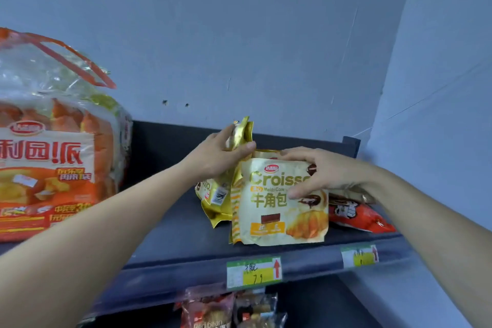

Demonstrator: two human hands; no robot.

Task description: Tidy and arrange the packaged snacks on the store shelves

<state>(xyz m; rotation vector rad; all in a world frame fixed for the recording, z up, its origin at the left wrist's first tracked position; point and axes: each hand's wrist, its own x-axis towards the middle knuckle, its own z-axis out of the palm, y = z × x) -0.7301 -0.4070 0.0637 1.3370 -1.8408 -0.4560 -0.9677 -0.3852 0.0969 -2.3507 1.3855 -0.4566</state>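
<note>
Forearms [111, 221] outstretched; left hand [221, 157] and right hand [322, 170] side by side, fingers [300, 193] curled.

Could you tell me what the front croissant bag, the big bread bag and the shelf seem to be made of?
The front croissant bag looks like plastic film: matt cream print, shiny gold edges, creased. The big bread bag is clear, glossy thin plastic, wrinkled, with bread visible through it. The shelf is dark and smooth, probably painted metal; I cannot be sure.
</note>
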